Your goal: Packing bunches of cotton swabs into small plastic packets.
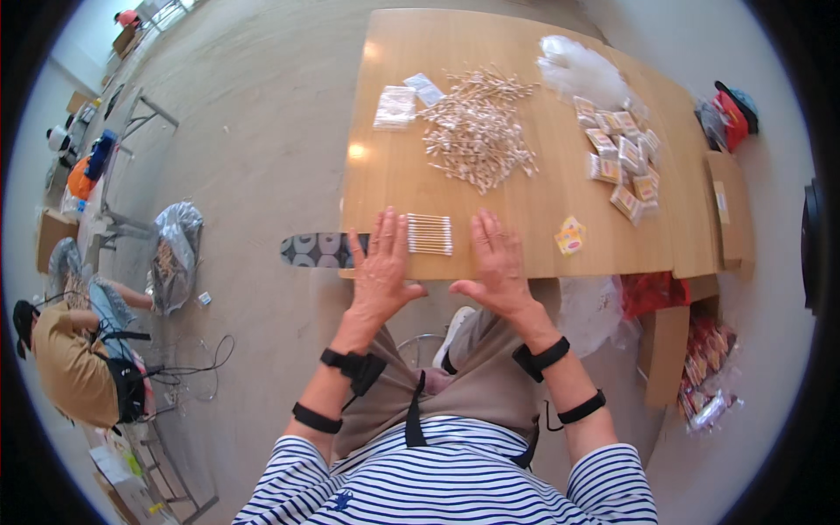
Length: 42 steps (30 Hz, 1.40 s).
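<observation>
Between my hands, near the table's front edge, lies a flat row of cotton swabs [430, 234], side by side with their sticks running left to right. My left hand [381, 267] rests flat just left of the row, fingers stretched forward and thumb out. On the right, a little apart from the row, my right hand [495, 267] lies flat with its thumb spread. Neither hand holds anything. Farther back is a big loose heap of cotton swabs [479, 127]. A few small yellow and white cards [570, 237] lie right of my right hand.
Small filled packs [625, 157] are piled at the right, below clear plastic bags [582, 70]. A white stack [395, 108] sits at the back left of the wooden table [385, 184]. Cardboard boxes [662, 354] stand by its right side. Another person [74, 363] sits at far left.
</observation>
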Motion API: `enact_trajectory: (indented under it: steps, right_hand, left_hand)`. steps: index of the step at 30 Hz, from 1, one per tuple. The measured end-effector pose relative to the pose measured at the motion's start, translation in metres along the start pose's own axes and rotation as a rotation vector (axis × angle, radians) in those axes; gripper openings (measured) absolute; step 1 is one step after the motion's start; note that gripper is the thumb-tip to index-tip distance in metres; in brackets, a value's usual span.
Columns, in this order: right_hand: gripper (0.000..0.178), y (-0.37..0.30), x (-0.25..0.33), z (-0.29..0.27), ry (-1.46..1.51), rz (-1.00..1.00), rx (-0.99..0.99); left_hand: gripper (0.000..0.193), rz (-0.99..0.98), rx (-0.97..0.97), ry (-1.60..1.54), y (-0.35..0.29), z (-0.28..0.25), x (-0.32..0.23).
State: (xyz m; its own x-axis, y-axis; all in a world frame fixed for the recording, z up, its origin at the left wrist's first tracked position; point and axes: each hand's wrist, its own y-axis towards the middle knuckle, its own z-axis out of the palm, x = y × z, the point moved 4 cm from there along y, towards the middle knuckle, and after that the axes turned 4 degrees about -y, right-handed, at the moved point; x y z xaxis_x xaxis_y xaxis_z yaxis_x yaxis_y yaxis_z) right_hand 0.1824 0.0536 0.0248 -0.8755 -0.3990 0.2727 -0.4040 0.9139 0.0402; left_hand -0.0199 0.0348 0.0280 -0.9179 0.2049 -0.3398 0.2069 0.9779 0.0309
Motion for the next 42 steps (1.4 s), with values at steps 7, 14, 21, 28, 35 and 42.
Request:
enact_trajectory:
  steps: [7, 14, 21, 28, 35, 42]
  right_hand:
    - [0.049, -0.051, -0.144, -0.041, 0.013, 0.622, -0.486]
    - [0.038, -0.049, -0.172, -0.033, 0.056, 0.685, -0.364]
    - [0.03, -0.048, -0.183, -0.026, 0.123, 0.77, -0.376]
    - [0.022, -0.054, -0.196, -0.031, 0.22, 0.621, -0.507]
    - [0.014, -0.039, -0.159, -0.041, 1.073, 0.556, -0.372]
    - [0.008, -0.016, -0.025, -0.025, 1.098, 0.039, 0.198]
  left_hand:
    - [0.088, 0.109, -0.14, -0.177, -0.039, -0.015, -0.016]
    - [0.075, 0.142, -0.121, -0.19, -0.051, -0.018, -0.036]
    - [0.068, 0.157, -0.128, -0.202, -0.052, -0.021, -0.04]
    - [0.062, 0.161, -0.131, -0.201, -0.052, -0.023, -0.043]
    - [0.056, 0.078, -0.135, -0.574, -0.033, -0.029, -0.056]
    - [0.031, -0.109, 0.113, -1.068, -0.006, -0.013, -0.079]
